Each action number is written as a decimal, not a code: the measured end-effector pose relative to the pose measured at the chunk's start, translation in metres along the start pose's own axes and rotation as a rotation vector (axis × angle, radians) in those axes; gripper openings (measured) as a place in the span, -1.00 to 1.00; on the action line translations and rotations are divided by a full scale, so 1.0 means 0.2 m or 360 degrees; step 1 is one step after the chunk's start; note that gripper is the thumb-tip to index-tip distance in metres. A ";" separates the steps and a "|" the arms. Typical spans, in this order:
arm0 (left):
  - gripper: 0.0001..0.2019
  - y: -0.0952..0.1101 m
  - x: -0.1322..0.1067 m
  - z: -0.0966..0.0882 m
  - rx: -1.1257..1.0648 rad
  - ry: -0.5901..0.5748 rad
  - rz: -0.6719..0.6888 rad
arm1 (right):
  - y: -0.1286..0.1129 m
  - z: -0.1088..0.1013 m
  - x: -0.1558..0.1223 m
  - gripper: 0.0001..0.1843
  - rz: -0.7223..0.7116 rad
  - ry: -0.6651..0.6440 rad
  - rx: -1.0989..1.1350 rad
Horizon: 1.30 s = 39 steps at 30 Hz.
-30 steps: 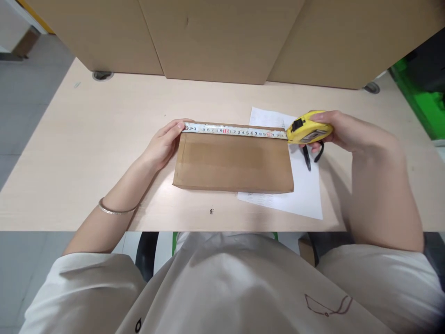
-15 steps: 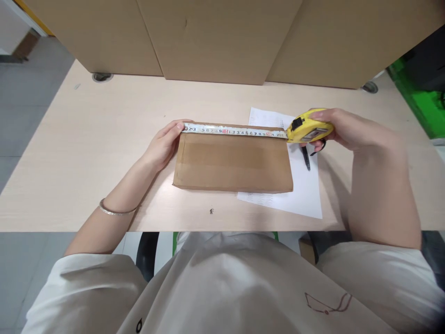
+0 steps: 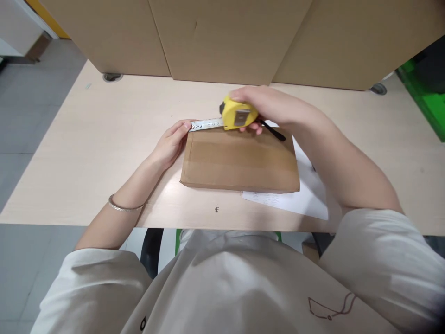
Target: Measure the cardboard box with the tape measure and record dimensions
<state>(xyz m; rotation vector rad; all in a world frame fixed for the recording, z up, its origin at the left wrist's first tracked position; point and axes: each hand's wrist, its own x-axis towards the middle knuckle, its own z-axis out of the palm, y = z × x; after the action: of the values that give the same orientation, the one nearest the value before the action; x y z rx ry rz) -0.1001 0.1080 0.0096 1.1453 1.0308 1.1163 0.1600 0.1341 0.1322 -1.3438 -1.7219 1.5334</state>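
Observation:
A brown cardboard box lies flat on the table. My left hand is at its far left corner, thumb pressed on the end of the white tape blade. My right hand grips the yellow tape measure above the far edge of the box, with a black wrist strap hanging from it. A short length of marked blade runs between the two hands. Part of a printed white sheet shows from under the box; my right forearm covers some of it.
The pale wooden table has tall cardboard panels standing along its back edge. Round cable holes sit near the back corners. A small dark mark is near the front edge. At the right is a green object.
My right hand has moved left with the tape measure, and the exposed blade is much shorter. My left hand stays at the box corner. The pen on the paper is now mostly hidden.

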 end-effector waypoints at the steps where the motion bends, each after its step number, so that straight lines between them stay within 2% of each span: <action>1: -0.59 0.00 0.00 0.00 -0.0006 -0.0006 0.0005 | -0.02 0.05 0.04 -0.65 -0.0037 -0.0054 -0.0077; 4: -0.56 -0.02 0.01 0.01 -0.0014 -0.0025 0.0021 | -0.03 0.14 0.13 -0.52 -0.0148 -0.0167 -0.0334; 7: -0.43 -0.02 0.02 0.01 -0.0011 -0.0116 0.0079 | -0.03 0.18 0.17 -0.55 -0.0263 -0.0186 -0.0362; 12: -0.18 0.00 0.01 -0.06 0.0127 -0.0433 0.0111 | 0.05 0.16 0.13 -0.52 -0.0353 0.0038 -0.0464; 16: -0.10 0.01 0.01 -0.12 0.0377 -0.0540 0.0136 | 0.15 0.14 0.12 -0.34 -0.0719 -0.0020 -0.0677; 19: -0.10 0.01 0.02 -0.13 0.0473 -0.0547 0.0183 | 0.19 0.15 0.11 -0.33 -0.0840 -0.0076 -0.0748; 22: -0.08 0.00 0.02 -0.14 0.0504 -0.0515 0.0205 | 0.18 0.12 0.06 -0.35 -0.0875 -0.0009 -0.0770; 25: -0.07 -0.01 0.00 -0.15 0.0492 -0.0471 0.0158 | 0.20 0.04 -0.02 -0.34 -0.0910 0.0080 -0.0822; 29: -0.06 0.01 -0.01 -0.16 0.0517 -0.0478 0.0091 | 0.29 -0.06 -0.11 -0.26 -0.0945 0.0114 -0.0967; 33: -0.08 0.03 -0.02 -0.16 0.0539 -0.0486 0.0108 | 0.36 -0.05 -0.13 -0.20 -0.0917 0.0067 -0.1097; 36: -0.08 0.03 -0.02 -0.16 0.0547 -0.0453 0.0107 | 0.36 -0.07 -0.16 -0.13 -0.0909 0.0092 -0.1124; 37: -0.08 0.03 -0.02 -0.16 0.0549 -0.0440 0.0104 | 0.35 -0.09 -0.19 -0.16 -0.0902 0.0144 -0.1102; 39: -0.06 0.03 -0.03 -0.15 0.0537 -0.0422 0.0092 | 0.34 -0.17 -0.26 -0.37 -0.0815 0.0371 -0.0995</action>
<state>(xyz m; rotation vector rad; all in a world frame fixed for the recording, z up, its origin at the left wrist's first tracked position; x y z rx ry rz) -0.1316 0.1071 0.0111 1.5556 1.0037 0.8233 0.2338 0.0974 0.0918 -1.1428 -2.2506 0.5534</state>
